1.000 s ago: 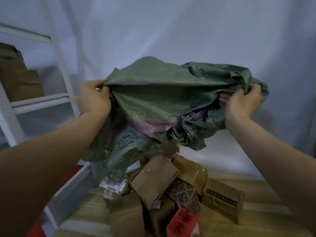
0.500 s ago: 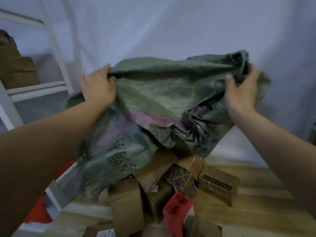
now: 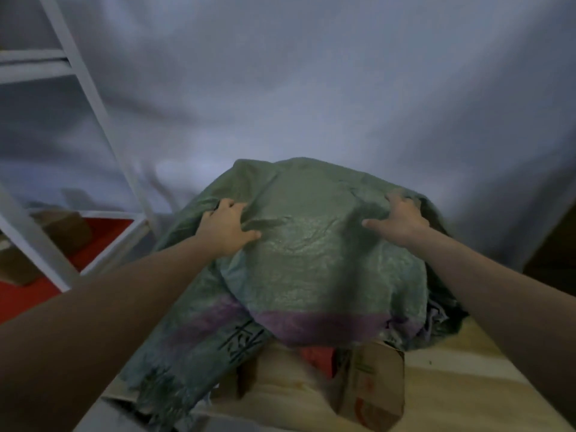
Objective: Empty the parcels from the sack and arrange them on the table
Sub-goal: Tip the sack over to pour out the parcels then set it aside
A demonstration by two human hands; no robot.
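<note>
Behind everything, a pale grey cloth [image 3: 311, 88] is hung as a wall, and a white shelf frame [image 3: 93, 98] is seen at the left. Lower down, a light wooden table [image 3: 467, 369] is seen, and the green sack [image 3: 311, 251] is draped over a heap on it.

The sack is gripped at its top by both hands. The left hand [image 3: 226, 230] is closed on a bunch of the cloth at the left, and the right hand [image 3: 399, 222] is closed on a fold at the right, with the thumb stuck out.

The parcels are mostly hidden. Only a brown parcel [image 3: 371, 385] and a bit of a red parcel [image 3: 316, 358] are seen, poking out under the sack's near edge, well below the hands.

For the step to be done well, the sack should probably be lifted straight up and shaken gently, so the parcels are let out slowly. A hard tug should be avoided, or boxes could be knocked off the table edge.
</note>
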